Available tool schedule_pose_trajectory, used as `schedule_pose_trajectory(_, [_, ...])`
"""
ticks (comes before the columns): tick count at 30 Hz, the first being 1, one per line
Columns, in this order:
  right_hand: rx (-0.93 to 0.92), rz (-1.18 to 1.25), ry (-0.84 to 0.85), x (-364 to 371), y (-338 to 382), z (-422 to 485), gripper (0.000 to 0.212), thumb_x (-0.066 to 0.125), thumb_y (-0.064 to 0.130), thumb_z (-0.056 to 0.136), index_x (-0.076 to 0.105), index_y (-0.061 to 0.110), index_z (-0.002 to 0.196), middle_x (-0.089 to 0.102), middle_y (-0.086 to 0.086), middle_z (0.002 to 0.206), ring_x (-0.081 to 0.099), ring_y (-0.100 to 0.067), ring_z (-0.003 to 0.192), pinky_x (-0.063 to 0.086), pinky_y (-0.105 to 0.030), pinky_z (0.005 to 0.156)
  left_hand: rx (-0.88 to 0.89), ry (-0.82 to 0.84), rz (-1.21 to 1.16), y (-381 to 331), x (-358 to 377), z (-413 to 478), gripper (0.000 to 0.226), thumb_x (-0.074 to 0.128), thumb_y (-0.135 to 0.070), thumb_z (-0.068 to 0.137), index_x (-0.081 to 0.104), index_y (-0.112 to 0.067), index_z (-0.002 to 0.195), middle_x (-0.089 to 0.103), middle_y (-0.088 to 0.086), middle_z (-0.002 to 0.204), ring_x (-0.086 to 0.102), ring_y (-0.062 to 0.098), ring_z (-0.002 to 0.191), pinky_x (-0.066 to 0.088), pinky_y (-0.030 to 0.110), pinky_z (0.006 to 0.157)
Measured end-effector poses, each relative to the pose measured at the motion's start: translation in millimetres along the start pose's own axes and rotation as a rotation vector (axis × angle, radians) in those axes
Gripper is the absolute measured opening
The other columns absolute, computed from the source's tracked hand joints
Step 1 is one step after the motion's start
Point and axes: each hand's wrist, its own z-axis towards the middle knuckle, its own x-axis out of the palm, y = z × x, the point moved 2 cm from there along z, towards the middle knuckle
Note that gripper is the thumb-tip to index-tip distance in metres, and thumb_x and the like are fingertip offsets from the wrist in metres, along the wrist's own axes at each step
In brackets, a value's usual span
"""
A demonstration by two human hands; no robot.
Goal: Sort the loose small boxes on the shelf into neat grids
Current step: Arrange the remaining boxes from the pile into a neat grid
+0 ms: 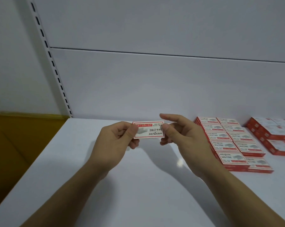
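Observation:
A small white box with a red border (150, 131) is held above the white shelf (138, 185), its printed face toward me and upside down. My left hand (115, 140) pinches its left end between thumb and curled fingers. My right hand (181, 133) pinches its right end with the thumb, the index finger stretched out above it. To the right, a grid of the same red and white boxes (230, 141) lies in two columns on the shelf. A second group of boxes (274, 135) sits further right, cut off by the frame edge.
The shelf's white back panel (154, 87) rises behind the hands. A slotted upright (56, 74) runs along the left. Beyond the shelf's left edge lies a brown surface (15, 145).

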Motion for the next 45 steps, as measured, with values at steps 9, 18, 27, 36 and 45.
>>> schedule_pose_trajectory(9, [0.125, 0.125, -0.070, 4.7, -5.5, -1.8, 0.006, 0.062, 0.003, 0.089, 0.060, 0.001, 0.095, 0.073, -0.016, 0.083, 0.066, -0.027, 0.061, 0.057, -0.041, 0.070, -0.125, 0.042, -0.244, 2.7, 2.7, -0.6, 0.041, 0.062, -0.033, 0.073, 0.068, -0.013, 0.108, 0.071, 0.002, 0.083, 0.061, 0.014, 0.072, 0.058, 0.033, 0.073])
schedule_pose_trajectory(18, [0.184, -0.093, 0.090, 22.9, -16.7, -11.3, 0.036, 0.067, 0.005, 0.083, 0.059, 0.023, 0.113, 0.067, 0.001, 0.073, 0.072, -0.022, 0.077, 0.058, -0.044, 0.078, -0.111, 0.070, -0.172, 7.9, 11.8, -3.4, 0.030, 0.062, -0.008, 0.088, 0.062, -0.015, 0.117, 0.073, 0.007, 0.099, 0.070, 0.026, 0.092, 0.055, 0.044, 0.086])
schedule_pose_trajectory(27, [0.153, -0.085, 0.092, 5.5, -9.7, -2.5, 0.020, 0.067, 0.006, 0.086, 0.069, 0.015, 0.104, 0.066, -0.008, 0.069, 0.068, -0.025, 0.067, 0.057, -0.038, 0.073, 0.077, 0.145, 0.240, 4.0, 6.2, -5.4, 0.033, 0.064, -0.022, 0.088, 0.062, -0.043, 0.113, 0.069, -0.006, 0.090, 0.063, 0.010, 0.081, 0.053, 0.023, 0.072])
schedule_pose_trajectory(36, [0.304, 0.310, 0.058, 6.9, -7.7, -5.2, 0.015, 0.059, 0.005, 0.090, 0.067, 0.003, 0.102, 0.070, -0.018, 0.092, 0.064, -0.022, 0.067, 0.056, -0.031, 0.067, 0.243, -0.009, 0.375, 0.7, 7.6, -9.1, 0.048, 0.078, -0.020, 0.075, 0.050, -0.049, 0.102, 0.064, -0.026, 0.094, 0.060, 0.000, 0.086, 0.048, 0.008, 0.071])
schedule_pose_trajectory(45, [0.040, -0.331, -0.006, 12.7, -17.3, -7.1, 0.043, 0.060, 0.022, 0.093, 0.053, 0.029, 0.135, 0.073, 0.011, 0.096, 0.070, -0.009, 0.073, 0.057, -0.030, 0.081, 0.206, -0.027, 0.341, 8.5, 1.5, -0.5, 0.050, 0.076, -0.014, 0.077, 0.056, -0.046, 0.109, 0.066, -0.025, 0.092, 0.061, 0.000, 0.083, 0.046, 0.006, 0.072])
